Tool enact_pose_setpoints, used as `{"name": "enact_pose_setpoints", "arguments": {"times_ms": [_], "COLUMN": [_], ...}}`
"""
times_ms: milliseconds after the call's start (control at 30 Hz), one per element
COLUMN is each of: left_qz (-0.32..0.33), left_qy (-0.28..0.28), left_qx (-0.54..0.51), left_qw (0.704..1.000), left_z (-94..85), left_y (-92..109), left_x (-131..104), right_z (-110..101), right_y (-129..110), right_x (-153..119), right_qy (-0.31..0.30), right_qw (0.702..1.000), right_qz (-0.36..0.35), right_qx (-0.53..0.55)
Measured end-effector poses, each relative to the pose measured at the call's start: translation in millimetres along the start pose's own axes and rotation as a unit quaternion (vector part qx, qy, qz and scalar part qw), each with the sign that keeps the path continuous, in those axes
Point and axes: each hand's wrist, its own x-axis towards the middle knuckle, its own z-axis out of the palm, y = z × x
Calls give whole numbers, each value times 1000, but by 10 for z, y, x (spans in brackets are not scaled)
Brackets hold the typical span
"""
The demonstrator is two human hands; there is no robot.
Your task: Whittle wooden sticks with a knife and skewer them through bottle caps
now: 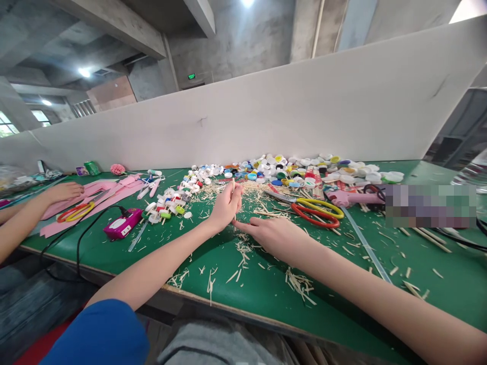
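My left hand (227, 207) is closed round a thin wooden stick (233, 183), whose upper end stands out above the thumb. Just below it, my right hand (274, 234) has its index finger stretched out, the fingertip at the stick's lower end by my left hand. The other right fingers are largely hidden, and no object shows in that hand. Pale wood shavings (243, 248) lie under and around both hands. Scissors with yellow and red handles (317, 212) rest to the right of my hands.
Bottle caps (281, 170) are heaped along the white partition (297, 111). Caps on short sticks (167, 203) lie left, near a purple power socket (124, 223). A pink glue gun (353, 196) lies right. A co-worker's hand (64, 191) rests by pink sheets and other scissors (76, 212).
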Motion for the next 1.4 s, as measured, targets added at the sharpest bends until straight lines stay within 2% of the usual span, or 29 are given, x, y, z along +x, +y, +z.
{"name": "enact_pose_setpoints", "arguments": {"times_ms": [500, 667, 833, 1133, 1400], "left_qz": [2, -4, -5, -1, -5], "left_qy": [-24, -17, -14, -51, -48], "left_qx": [1, -15, -33, -115, -66], "left_qw": [1000, 1000, 999, 992, 997], "left_z": [21, -4, -21, -31, -39], "left_y": [-7, -43, -59, 13, 18], "left_x": [10, 28, 31, -2, -16], "right_z": [-132, -156, -112, -27, -59], "right_y": [39, 30, 54, 53, 15], "right_x": [33, -10, -90, -134, -93], "right_qy": [-23, -52, -34, 23, 20], "right_qw": [994, 989, 988, 999, 1000], "right_qz": [0, 16, 14, 9, 20], "right_qx": [107, 140, 152, 27, -5]}}
